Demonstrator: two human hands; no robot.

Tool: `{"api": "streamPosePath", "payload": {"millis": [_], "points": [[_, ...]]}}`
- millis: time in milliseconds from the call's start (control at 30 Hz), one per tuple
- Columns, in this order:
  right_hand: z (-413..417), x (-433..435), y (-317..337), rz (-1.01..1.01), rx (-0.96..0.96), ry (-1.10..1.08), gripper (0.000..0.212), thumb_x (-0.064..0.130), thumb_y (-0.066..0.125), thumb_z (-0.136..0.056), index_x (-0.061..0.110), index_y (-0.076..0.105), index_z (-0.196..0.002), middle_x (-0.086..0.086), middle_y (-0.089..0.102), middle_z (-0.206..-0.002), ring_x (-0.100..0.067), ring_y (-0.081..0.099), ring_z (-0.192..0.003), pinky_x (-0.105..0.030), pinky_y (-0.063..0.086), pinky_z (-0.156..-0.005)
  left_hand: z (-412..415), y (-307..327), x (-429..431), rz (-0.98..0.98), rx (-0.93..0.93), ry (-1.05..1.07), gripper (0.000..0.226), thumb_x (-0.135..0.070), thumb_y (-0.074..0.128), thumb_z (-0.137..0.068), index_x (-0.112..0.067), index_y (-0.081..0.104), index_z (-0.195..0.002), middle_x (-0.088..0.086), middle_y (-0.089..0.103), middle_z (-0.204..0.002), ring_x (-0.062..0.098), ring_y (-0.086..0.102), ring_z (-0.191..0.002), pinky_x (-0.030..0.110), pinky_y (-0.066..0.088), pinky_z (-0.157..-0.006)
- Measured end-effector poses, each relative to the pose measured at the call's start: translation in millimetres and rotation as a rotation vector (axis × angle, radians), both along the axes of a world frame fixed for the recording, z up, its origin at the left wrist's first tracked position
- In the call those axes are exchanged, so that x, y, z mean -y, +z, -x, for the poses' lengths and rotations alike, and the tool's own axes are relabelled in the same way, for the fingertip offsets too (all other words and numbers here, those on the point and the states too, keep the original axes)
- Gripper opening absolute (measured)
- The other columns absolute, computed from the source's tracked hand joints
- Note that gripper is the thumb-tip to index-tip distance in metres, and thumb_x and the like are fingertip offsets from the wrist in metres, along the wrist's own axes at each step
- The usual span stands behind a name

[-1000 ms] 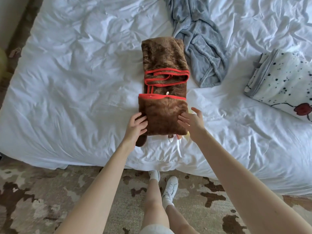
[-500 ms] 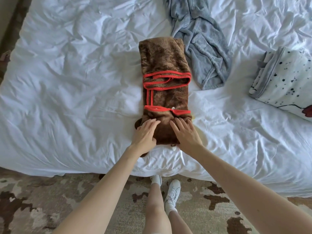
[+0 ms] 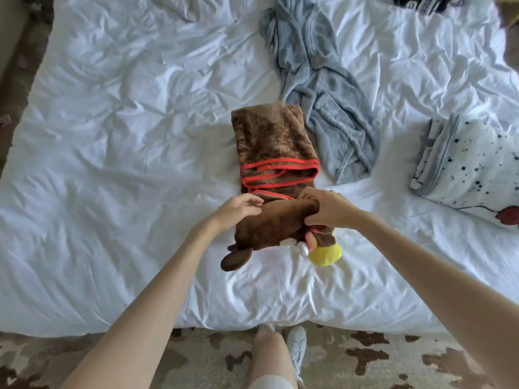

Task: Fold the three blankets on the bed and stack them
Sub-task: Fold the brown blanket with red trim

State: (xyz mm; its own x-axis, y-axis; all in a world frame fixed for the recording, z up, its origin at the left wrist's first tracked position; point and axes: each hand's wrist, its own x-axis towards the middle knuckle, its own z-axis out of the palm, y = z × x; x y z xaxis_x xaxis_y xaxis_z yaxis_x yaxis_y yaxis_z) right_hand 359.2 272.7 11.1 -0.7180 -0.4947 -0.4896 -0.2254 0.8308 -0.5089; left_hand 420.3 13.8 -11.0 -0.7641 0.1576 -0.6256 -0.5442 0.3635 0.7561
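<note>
A brown fleece blanket [image 3: 269, 136] with red trim lies folded into a long strip in the middle of the bed. Its near end is lifted and rolled over, showing a brown ear flap and a yellow plush part [image 3: 325, 252] underneath. My right hand [image 3: 325, 209] grips the right side of that lifted end. My left hand [image 3: 238, 207] pinches its left side with curled fingers. A grey-blue blanket [image 3: 323, 91] lies crumpled behind and to the right. A white spotted blanket [image 3: 471, 169] sits folded at the right edge.
The white sheet [image 3: 126, 164] is wrinkled, with wide bare room left of the brown blanket. The bed's near edge runs above a patterned rug [image 3: 210, 357], where my legs stand. A dark item [image 3: 421, 2] lies at the far top right.
Both hands went from pressing flat on the near end of the brown blanket to gripping it and lifting it over toward the far end. The yellow plush part came into sight.
</note>
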Motion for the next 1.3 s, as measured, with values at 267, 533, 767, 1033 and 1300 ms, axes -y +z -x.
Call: {"api": "streamPosePath", "payload": {"millis": [267, 533, 767, 1033, 1300], "points": [[150, 32, 48, 0.164, 0.169, -0.227, 0.01, 0.016, 0.065, -0.082, 0.024, 0.061, -0.08, 0.008, 0.056, -0.071, -0.004, 0.053, -0.064, -0.014, 0.041, -0.057, 126, 34, 49, -0.443, 0.18, 0.31, 0.058, -0.05, 0.046, -0.097, -0.004, 0.057, -0.131, 0.015, 0.063, -0.129, 0.028, 0.06, -0.116, 0.042, 0.04, -0.11], [274, 65, 30, 0.45, 0.264, -0.557, 0.012, 0.018, 0.06, -0.094, 0.024, 0.066, -0.086, 0.015, 0.07, -0.073, 0.007, 0.064, -0.062, -0.009, 0.049, -0.056, 207, -8, 88, -1.032, 0.168, 0.47, 0.088, -0.077, 0.027, -0.09, -0.007, 0.055, -0.137, 0.023, 0.054, -0.138, 0.038, 0.054, -0.125, 0.042, 0.052, -0.093], [320, 91, -18, 0.268, 0.093, -0.675, 0.025, 0.022, 0.065, -0.091, 0.016, 0.052, -0.07, 0.003, 0.053, -0.069, -0.005, 0.051, -0.059, -0.024, 0.042, -0.055, 248, -35, 77, -0.519, -0.002, 0.427, 0.047, -0.032, 0.074, -0.082, -0.002, 0.066, -0.116, 0.015, 0.07, -0.098, 0.017, 0.067, -0.074, 0.026, 0.052, -0.065], [303, 108, 9, 0.241, -0.556, -0.472, 0.024, 0.037, 0.047, -0.095, 0.018, 0.06, -0.103, 0.004, 0.062, -0.108, -0.015, 0.057, -0.099, -0.026, 0.044, -0.082, 270, -47, 56, -0.27, -0.161, 0.656, 0.027, -0.022, 0.077, -0.081, -0.004, 0.066, -0.098, 0.025, 0.068, -0.083, 0.021, 0.061, -0.062, 0.028, 0.049, -0.057], [313, 139, -29, -0.251, -0.38, 0.235, 0.071, 0.07, 0.048, -0.084, 0.021, 0.045, -0.135, 0.0, 0.059, -0.128, -0.022, 0.052, -0.12, -0.038, 0.029, -0.106, 280, -63, 62, -0.299, -0.001, 0.769, 0.042, -0.015, 0.077, -0.083, 0.006, 0.06, -0.114, 0.019, 0.066, -0.094, 0.024, 0.063, -0.075, 0.036, 0.056, -0.076]]}}
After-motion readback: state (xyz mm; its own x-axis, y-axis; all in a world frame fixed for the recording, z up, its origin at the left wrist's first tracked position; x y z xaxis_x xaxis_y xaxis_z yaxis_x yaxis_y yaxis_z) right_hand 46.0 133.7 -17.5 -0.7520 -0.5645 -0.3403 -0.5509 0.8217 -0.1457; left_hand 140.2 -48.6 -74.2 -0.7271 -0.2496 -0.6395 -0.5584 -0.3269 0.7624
